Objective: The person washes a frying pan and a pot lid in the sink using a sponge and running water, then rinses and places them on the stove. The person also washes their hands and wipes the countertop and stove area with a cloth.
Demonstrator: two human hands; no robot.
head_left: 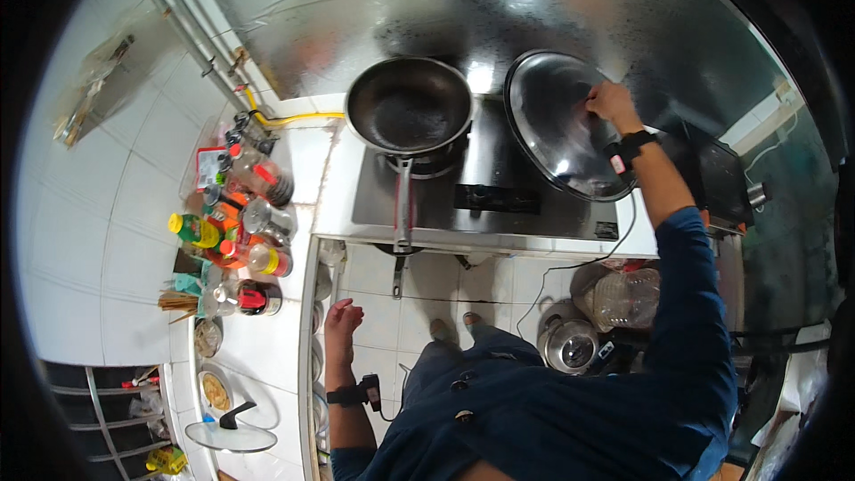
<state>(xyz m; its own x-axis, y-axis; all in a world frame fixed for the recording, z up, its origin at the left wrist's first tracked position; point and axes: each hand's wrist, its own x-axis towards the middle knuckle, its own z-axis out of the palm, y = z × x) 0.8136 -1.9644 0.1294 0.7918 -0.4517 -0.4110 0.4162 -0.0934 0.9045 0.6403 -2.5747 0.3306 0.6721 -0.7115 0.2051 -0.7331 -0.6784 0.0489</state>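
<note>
My right hand [613, 107] grips the knob of a large domed metal lid [568, 127] at the right side of the gas stove [427, 204]. The lid is tilted, and what lies beneath it is hidden. On the left burner sits a dark frying pan [409, 107] with a metal handle pointing towards me; I see no food in it. My left hand [343, 324] is low at the left, in front of the counter's edge, with its fingers curled and nothing visible in them. Both wrists wear black straps.
Bottles and jars of seasoning [257, 214] crowd the left counter. Behind them are chopsticks [179, 302], a plate of food [216, 391] and a glass lid [230, 436]. A black appliance [718, 174] stands right of the stove. A metal pot [569, 344] and a plastic container [624, 297] are below.
</note>
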